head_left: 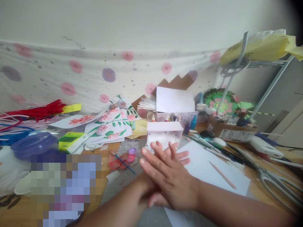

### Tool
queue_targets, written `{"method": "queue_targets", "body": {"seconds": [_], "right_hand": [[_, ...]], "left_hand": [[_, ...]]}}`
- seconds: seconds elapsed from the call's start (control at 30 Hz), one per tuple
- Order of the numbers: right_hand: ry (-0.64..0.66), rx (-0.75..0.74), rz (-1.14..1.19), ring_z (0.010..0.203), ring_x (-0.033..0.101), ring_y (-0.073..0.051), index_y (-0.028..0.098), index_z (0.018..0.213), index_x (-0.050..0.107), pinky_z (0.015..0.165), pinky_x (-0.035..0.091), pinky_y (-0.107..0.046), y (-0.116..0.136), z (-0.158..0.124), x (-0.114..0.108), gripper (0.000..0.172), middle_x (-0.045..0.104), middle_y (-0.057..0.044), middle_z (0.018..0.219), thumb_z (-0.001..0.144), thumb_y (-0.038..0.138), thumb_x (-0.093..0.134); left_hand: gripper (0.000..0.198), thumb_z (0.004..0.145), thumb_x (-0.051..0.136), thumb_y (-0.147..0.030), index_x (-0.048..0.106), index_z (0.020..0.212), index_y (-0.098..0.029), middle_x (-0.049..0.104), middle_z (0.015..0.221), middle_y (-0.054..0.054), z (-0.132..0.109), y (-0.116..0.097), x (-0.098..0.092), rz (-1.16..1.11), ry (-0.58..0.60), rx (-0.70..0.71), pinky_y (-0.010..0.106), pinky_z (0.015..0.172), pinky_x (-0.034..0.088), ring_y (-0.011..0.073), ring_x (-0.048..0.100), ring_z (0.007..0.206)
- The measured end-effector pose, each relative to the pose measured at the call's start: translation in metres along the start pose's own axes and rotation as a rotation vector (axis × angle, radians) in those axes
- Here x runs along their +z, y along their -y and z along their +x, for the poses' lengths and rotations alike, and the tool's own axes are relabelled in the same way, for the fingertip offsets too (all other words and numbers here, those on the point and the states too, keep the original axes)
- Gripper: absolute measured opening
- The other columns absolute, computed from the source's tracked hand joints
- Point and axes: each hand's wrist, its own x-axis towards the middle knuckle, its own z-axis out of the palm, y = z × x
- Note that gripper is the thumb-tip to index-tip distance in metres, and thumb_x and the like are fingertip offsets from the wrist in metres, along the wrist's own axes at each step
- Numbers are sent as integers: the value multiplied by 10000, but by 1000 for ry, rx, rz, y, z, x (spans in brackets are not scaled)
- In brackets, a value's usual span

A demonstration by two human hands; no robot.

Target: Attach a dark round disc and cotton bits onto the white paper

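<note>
My right hand (171, 178) lies across my left hand in the middle of the view. Its fingers are stretched out and a little apart, pointing up and to the left. Beneath it, most of my left hand (182, 156) is hidden; only some outstretched fingertips show at the right, with the wrist at the left. The two hands touch each other, and I see no object in either. A white sheet of paper (208, 159) with a pencil (222, 175) on it lies to their right. Just beyond the fingers stands a small white open box (164, 126).
Left of my hands is a paint palette (120, 162) with a thin blue brush (124, 163). Paper flower paintings (111, 124) and red pipe cleaners (44, 108) lie at the back left. Scissors (272, 179), a cardboard box (233, 132) and a metal rack (272, 83) are at the right.
</note>
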Motion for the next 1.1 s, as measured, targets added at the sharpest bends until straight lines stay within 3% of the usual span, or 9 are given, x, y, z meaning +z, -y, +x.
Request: {"method": "queue_targets", "body": {"seconds": [0.13, 0.27, 0.4, 0.5, 0.67, 0.73, 0.83, 0.93, 1.1], "right_hand": [[-19, 131, -51, 1308, 80, -359, 107, 1411, 222, 1014, -20, -594, -12, 0, -6, 792, 110, -115, 1438, 861, 674, 167], [12, 74, -54, 1306, 90, -361, 106, 1401, 254, 1016, -24, -590, -14, -9, 2, 773, 159, -109, 1430, 858, 656, 295], [19, 86, -56, 1311, 97, -338, 128, 1396, 272, 1024, -12, -582, -14, -14, 7, 738, 216, -95, 1417, 864, 638, 317], [55, 146, -69, 1309, 95, -339, 143, 1382, 309, 1015, 16, -594, -20, -17, 5, 647, 224, -97, 1415, 887, 556, 374], [51, 243, 8, 1262, 235, -311, 206, 1239, 499, 1002, 95, -593, -31, -23, -4, 390, 369, -83, 1332, 889, 372, 466], [5, 273, 109, 1175, 360, -278, 202, 1179, 542, 990, 220, -541, -34, -26, -7, 332, 462, -97, 1218, 875, 326, 492], [-57, 342, 318, 981, 494, -199, 206, 1228, 497, 847, 435, -376, -42, -30, -9, 352, 512, -98, 1069, 877, 224, 471], [-65, 432, 509, 835, 544, -151, 223, 1281, 440, 696, 492, -277, -51, -37, -9, 407, 540, -76, 972, 876, 182, 441], [175, 610, 781, 742, 573, -126, 178, 1145, 513, 689, 502, -259, -58, -48, -6, 370, 605, -28, 886, 781, 111, 495]], "left_hand": [[519, 849, 286, -561, 406, 1297, -328, 459, 1315, -6, -4, -1, 4, -76, 176, -130, 405, 1056, 210, 222, 207, 1333], [636, 803, 297, -654, 450, 1268, -248, 499, 1271, 59, -5, -19, 4, -245, 332, -242, 374, 1021, 281, 241, 319, 1287], [683, 768, 300, -704, 385, 1280, -261, 503, 1266, 94, -1, -28, 2, -316, 199, -232, 430, 976, 341, 263, 468, 1174], [679, 766, 305, -704, 402, 1251, -238, 530, 1223, 114, 2, -28, 1, -293, 120, -197, 401, 914, 400, 253, 523, 1105], [548, 792, 349, -652, 475, 1129, -238, 604, 1024, 70, 4, -25, -1, -170, 141, -151, 279, 590, 460, 215, 610, 860], [451, 816, 419, -568, 492, 1097, -223, 609, 941, 53, 6, -23, -3, -102, 135, -132, 240, 542, 437, 167, 607, 753], [297, 808, 540, -396, 543, 1010, -179, 613, 859, 51, 9, -20, -9, 91, 63, -112, 267, 632, 467, 137, 602, 692], [216, 776, 567, -335, 569, 910, -164, 625, 856, 62, 12, -20, -14, 363, -28, -54, 316, 712, 477, 149, 615, 699], [97, 740, 511, -222, 581, 791, -178, 624, 782, 33, 19, -23, -19, 907, -152, 32, 260, 621, 455, 118, 577, 625]]}}
